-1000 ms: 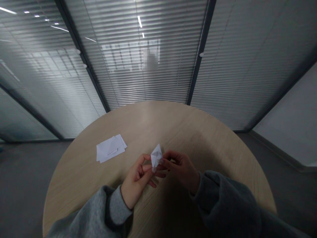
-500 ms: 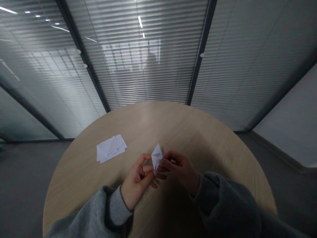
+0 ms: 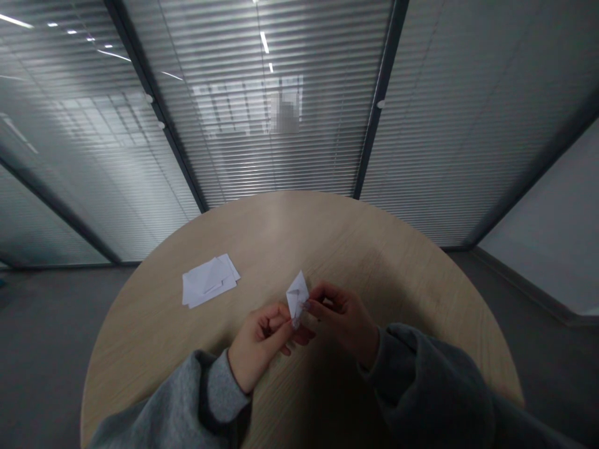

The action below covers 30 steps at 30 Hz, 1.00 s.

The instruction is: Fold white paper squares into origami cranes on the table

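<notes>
A small folded white paper (image 3: 296, 295), diamond-shaped with creases and a pointed top, is held up over the near middle of the table. My left hand (image 3: 263, 340) pinches its lower tip between thumb and fingers, the other fingers curled behind. On the paper's right edge, my right hand (image 3: 344, 318) closes thumb and forefinger. The back of the folded paper is hidden from me, as are some fingertips.
Several loose white sheets (image 3: 210, 282) lie overlapping on the left part of the round wooden table (image 3: 290, 234). Beyond its far edge stands a glass partition with blinds (image 3: 281, 162) and dark frame posts (image 3: 381, 103).
The left forefinger has come away from the paper's left edge and curled in lower down. The folded paper has tilted slightly to the right; my right hand is almost unmoved.
</notes>
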Each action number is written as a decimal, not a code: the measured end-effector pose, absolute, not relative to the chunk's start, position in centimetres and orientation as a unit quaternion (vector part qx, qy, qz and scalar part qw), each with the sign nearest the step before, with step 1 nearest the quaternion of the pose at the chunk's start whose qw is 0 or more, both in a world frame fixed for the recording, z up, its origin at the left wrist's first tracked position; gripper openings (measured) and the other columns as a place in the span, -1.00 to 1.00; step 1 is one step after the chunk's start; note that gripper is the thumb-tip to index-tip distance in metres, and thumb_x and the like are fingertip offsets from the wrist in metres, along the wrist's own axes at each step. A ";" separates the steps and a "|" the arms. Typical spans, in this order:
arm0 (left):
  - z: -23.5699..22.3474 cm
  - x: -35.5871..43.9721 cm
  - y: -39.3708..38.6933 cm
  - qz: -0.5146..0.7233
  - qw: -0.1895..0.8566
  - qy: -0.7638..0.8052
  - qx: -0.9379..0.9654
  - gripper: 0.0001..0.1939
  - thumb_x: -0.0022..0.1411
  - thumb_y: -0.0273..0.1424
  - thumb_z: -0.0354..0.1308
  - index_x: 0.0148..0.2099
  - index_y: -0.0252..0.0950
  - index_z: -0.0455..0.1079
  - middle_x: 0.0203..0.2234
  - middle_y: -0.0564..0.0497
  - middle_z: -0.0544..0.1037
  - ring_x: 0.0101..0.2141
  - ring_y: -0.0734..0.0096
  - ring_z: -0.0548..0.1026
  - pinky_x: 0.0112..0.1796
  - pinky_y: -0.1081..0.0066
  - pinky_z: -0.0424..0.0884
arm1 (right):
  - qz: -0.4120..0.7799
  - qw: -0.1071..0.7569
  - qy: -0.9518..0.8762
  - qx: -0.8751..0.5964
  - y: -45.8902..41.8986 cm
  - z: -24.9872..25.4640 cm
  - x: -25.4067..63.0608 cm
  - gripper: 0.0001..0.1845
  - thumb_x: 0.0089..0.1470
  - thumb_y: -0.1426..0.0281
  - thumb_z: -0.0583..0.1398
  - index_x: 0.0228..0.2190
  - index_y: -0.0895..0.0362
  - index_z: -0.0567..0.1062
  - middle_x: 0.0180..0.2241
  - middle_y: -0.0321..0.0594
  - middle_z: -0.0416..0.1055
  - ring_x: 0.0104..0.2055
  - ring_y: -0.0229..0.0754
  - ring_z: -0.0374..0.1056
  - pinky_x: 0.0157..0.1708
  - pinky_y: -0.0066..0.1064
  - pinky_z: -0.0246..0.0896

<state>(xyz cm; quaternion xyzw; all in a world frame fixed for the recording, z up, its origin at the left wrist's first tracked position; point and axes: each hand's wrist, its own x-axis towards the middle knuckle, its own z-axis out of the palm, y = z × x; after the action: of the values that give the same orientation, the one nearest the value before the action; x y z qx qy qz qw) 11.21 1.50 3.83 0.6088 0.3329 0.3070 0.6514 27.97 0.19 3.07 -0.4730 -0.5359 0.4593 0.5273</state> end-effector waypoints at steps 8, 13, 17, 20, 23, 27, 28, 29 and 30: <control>4.0 11.2 1.4 0.316 0.641 0.343 0.610 -0.62 0.06 -0.08 0.24 -0.43 -0.33 0.37 -0.52 -0.09 0.60 -0.49 0.37 0.53 -0.52 0.51 0.31 | 0.484 0.529 -0.526 -0.458 0.0 3.2 27.8 -0.61 -0.15 0.07 0.27 -0.60 0.11 0.34 -0.66 -0.39 0.27 -0.61 -0.32 0.20 -0.58 -0.45 0.14; 4.1 11.1 1.3 0.313 0.639 0.344 0.612 -0.66 0.08 -0.12 0.23 -0.41 -0.33 0.38 -0.47 -0.11 0.61 -0.47 0.35 0.53 -0.52 0.50 0.30 | 0.475 0.530 -0.527 -0.463 0.1 2.9 27.9 -0.60 -0.15 0.06 0.27 -0.60 0.13 0.35 -0.65 -0.38 0.27 -0.59 -0.32 0.19 -0.57 -0.45 0.12; 4.1 11.2 1.2 0.310 0.639 0.348 0.612 -0.66 0.08 -0.12 0.22 -0.40 -0.32 0.36 -0.47 -0.11 0.61 -0.45 0.35 0.53 -0.53 0.51 0.29 | 0.460 0.543 -0.526 -0.465 0.2 2.8 27.9 -0.57 -0.19 0.04 0.30 -0.62 0.13 0.36 -0.67 -0.39 0.25 -0.60 -0.33 0.15 -0.58 -0.46 0.07; 4.2 11.2 1.2 0.310 0.635 0.332 0.625 -0.65 0.08 -0.10 0.21 -0.35 -0.32 0.38 -0.46 -0.11 0.60 -0.45 0.35 0.52 -0.54 0.52 0.29 | 0.498 0.544 -0.517 -0.435 0.1 3.0 27.8 -0.56 -0.19 0.03 0.29 -0.61 0.12 0.33 -0.66 -0.38 0.30 -0.60 -0.32 0.20 -0.58 -0.45 0.12; 4.4 11.2 1.2 0.309 0.627 0.340 0.629 -0.60 0.08 -0.06 0.19 -0.31 -0.34 0.42 -0.46 -0.11 0.60 -0.46 0.36 0.52 -0.55 0.53 0.29 | 0.517 0.541 -0.512 -0.422 0.0 3.1 27.7 -0.55 -0.20 0.02 0.30 -0.60 0.12 0.31 -0.64 -0.38 0.32 -0.60 -0.31 0.22 -0.57 -0.44 0.13; 4.4 11.1 1.4 0.302 0.622 0.367 0.623 -0.58 0.06 -0.03 0.20 -0.35 -0.35 0.46 -0.50 -0.10 0.60 -0.47 0.36 0.52 -0.55 0.53 0.29 | 0.532 0.523 -0.512 -0.425 -0.1 3.0 27.7 -0.51 -0.23 -0.02 0.31 -0.59 0.12 0.30 -0.63 -0.37 0.31 -0.58 -0.30 0.23 -0.54 -0.41 0.13; 4.4 11.1 1.4 0.301 0.622 0.368 0.622 -0.58 0.06 -0.03 0.20 -0.35 -0.35 0.46 -0.50 -0.10 0.61 -0.48 0.36 0.52 -0.55 0.53 0.29 | 0.540 0.519 -0.510 -0.424 -0.1 3.0 27.7 -0.51 -0.23 -0.03 0.30 -0.58 0.12 0.30 -0.63 -0.37 0.30 -0.58 -0.30 0.22 -0.54 -0.41 0.13; 4.4 11.1 1.4 0.300 0.622 0.367 0.623 -0.58 0.06 -0.03 0.20 -0.36 -0.34 0.46 -0.51 -0.11 0.61 -0.49 0.36 0.52 -0.55 0.52 0.29 | 0.542 0.515 -0.511 -0.423 -0.1 3.0 27.7 -0.50 -0.23 -0.03 0.30 -0.58 0.12 0.31 -0.63 -0.37 0.30 -0.57 -0.30 0.21 -0.53 -0.41 0.13; 4.3 11.1 1.4 0.298 0.622 0.366 0.625 -0.58 0.07 -0.04 0.19 -0.37 -0.34 0.46 -0.51 -0.11 0.62 -0.49 0.36 0.53 -0.55 0.52 0.29 | 0.540 0.514 -0.514 -0.425 -0.1 3.0 27.8 -0.51 -0.23 -0.03 0.30 -0.58 0.13 0.32 -0.62 -0.37 0.30 -0.56 -0.30 0.21 -0.51 -0.40 0.12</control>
<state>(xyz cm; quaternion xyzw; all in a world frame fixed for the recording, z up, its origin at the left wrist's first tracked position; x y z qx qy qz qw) 11.06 1.43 4.32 0.6251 0.3658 0.2977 0.6220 27.76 -0.08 2.97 -0.4248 -0.5136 0.5404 0.5136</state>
